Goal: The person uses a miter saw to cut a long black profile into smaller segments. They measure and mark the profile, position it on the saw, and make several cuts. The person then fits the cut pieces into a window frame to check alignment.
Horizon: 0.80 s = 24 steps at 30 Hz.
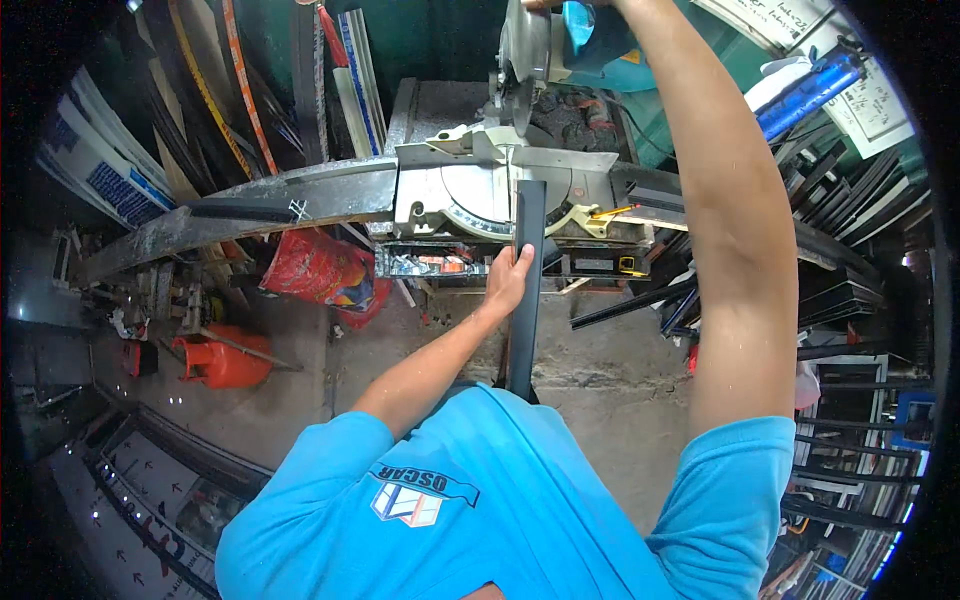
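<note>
left hand (509, 280) clasps a dark bar (529, 310), forearm (430, 357) slanting inward. right hand (545, 3) reaches high; i can't tell its grip.

Looks down from the wearer's head through a wide fisheye lens, the left of a side-by-side pair. Faces forward and steeply downward, upright and unmirrored. Takes in the blue shirt (520, 490) closest, at the near edge, then the floor (620, 385), then the saw (475, 190) and long grey counter (330, 190) farther off, losing the saw's top at the far edge. Bends straight edges toward a round, dark rim.
</note>
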Each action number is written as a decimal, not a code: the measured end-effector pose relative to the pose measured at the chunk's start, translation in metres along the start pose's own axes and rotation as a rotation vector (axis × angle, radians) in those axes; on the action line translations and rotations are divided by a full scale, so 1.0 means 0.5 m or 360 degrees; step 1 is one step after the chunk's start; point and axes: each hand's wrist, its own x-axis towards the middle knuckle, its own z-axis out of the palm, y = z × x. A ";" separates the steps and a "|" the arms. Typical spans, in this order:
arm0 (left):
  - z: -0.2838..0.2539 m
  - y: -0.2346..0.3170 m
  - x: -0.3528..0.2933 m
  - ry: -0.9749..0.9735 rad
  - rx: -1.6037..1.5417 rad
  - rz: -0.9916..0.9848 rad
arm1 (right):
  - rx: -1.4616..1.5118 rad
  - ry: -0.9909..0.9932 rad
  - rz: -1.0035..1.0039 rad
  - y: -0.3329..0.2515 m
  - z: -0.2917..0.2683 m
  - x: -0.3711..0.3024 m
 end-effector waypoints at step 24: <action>0.009 -0.048 0.018 -0.0091 -0.0130 0.0013 | 0.0892 0.0560 0.0080 0.050 0.142 -0.058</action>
